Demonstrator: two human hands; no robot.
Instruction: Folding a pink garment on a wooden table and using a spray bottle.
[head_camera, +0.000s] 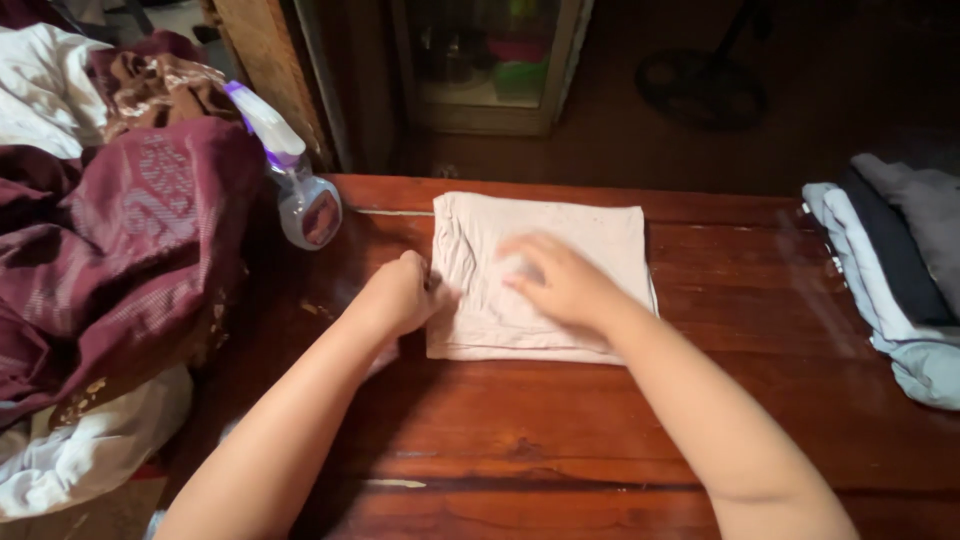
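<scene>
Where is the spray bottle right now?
In the head view, the spray bottle lies at the table's far left edge, between the maroon cloth pile and the folded pale cloth.

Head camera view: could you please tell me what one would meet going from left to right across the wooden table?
Maroon patterned cloth pile → spray bottle → left hand → folded pale cloth with the right hand flat on it → stack of folded grey and light-blue clothes.
</scene>
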